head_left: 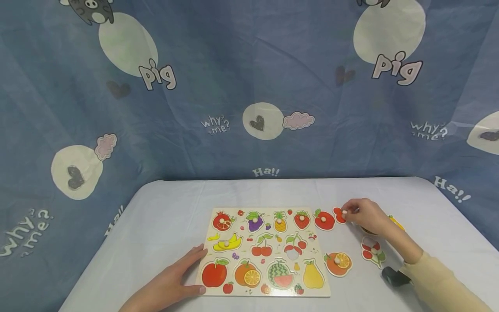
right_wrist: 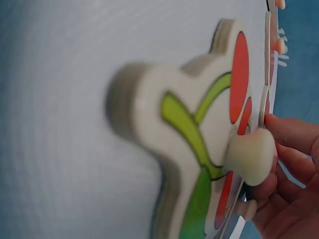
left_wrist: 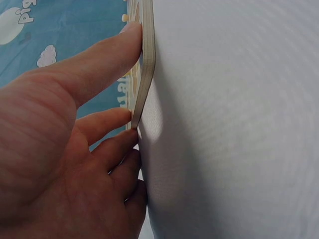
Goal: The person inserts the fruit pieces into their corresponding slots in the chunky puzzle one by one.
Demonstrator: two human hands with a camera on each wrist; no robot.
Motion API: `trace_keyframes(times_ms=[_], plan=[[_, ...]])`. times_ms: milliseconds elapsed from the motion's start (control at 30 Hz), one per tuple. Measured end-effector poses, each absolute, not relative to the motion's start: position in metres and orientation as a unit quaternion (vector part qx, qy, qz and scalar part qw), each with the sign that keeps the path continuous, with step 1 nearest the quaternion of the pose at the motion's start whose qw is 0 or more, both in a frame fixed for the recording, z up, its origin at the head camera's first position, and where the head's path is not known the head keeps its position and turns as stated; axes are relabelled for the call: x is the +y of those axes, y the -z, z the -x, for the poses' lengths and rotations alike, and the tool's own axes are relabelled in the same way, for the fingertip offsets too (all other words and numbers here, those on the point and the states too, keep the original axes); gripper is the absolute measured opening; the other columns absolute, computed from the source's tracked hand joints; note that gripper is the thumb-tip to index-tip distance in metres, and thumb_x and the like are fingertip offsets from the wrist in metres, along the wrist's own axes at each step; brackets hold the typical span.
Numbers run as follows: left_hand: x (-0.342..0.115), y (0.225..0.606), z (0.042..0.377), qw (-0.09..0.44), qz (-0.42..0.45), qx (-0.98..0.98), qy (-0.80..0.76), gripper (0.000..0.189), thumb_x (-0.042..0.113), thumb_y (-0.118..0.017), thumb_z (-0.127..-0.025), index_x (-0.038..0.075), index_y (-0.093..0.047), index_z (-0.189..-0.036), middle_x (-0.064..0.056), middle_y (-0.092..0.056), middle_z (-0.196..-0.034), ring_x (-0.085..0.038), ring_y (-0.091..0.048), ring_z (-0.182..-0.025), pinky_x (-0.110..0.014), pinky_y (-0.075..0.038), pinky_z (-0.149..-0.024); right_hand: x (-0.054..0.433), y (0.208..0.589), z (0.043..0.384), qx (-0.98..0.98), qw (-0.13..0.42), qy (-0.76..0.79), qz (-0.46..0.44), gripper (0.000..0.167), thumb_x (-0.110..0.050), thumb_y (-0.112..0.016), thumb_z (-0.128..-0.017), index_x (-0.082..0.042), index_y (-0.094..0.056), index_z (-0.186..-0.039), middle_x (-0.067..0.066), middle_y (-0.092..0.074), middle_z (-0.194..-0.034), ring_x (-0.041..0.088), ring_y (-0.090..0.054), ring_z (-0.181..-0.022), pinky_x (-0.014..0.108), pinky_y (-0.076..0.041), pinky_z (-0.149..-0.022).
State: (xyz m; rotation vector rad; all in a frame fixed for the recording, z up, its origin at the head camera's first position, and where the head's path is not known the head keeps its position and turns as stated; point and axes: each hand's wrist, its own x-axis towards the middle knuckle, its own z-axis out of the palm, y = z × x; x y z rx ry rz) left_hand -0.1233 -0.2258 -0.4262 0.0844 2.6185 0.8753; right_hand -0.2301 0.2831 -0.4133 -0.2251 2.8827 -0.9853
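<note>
A wooden fruit puzzle board (head_left: pixel 261 262) lies on the table. My left hand (head_left: pixel 173 279) rests at its left edge; in the left wrist view the thumb (left_wrist: pixel 107 55) touches the board's corner and the fairly straight fingers touch its side. To the right of the board, my right hand (head_left: pixel 366 214) pinches a small red fruit piece (head_left: pixel 338 215) near its pale knob, beside a larger red fruit piece (head_left: pixel 325 220). A cherry piece (head_left: pixel 373 251) with a knob lies below the right hand and looms close in the right wrist view.
An orange piece (head_left: pixel 338 264) lies by the board's right edge. A yellow piece (head_left: pixel 396 222) is partly hidden behind the right wrist. Several knobbed pieces, such as the grapes (head_left: pixel 255 222), sit in the board's upper rows. A blue patterned cloth (head_left: pixel 218 86) hangs behind the white table (head_left: pixel 156 225).
</note>
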Motion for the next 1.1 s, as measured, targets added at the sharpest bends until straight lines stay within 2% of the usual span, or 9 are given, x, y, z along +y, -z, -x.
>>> trace_keyframes(times_ms=[600, 1100], plan=[[-0.226, 0.428, 0.124, 0.189, -0.026, 0.933, -0.304, 0.096, 0.049, -0.086, -0.066, 0.026, -0.044, -0.149, -0.004, -0.038, -0.155, -0.029, -0.040, -0.134, -0.060, -0.044, -0.099, 0.280, 0.415, 0.227, 0.945, 0.005, 0.318, 0.082, 0.012, -0.010, -0.069, -0.091, -0.006, -0.070, -0.102, 0.002, -0.061, -0.087, 0.020, -0.054, -0.079, 0.033, -0.048, -0.066], [-0.225, 0.427, 0.123, 0.186, -0.025, 0.934, -0.303, 0.095, 0.048, -0.086, -0.065, 0.026, -0.045, -0.148, -0.004, -0.039, -0.154, -0.029, -0.040, -0.134, -0.060, -0.043, -0.099, 0.267, 0.406, 0.216, 0.943, -0.028, 0.319, 0.093, 0.013, -0.008, -0.067, -0.091, -0.007, -0.070, -0.104, 0.001, -0.063, -0.088, 0.020, -0.055, -0.078, 0.031, -0.048, -0.062]])
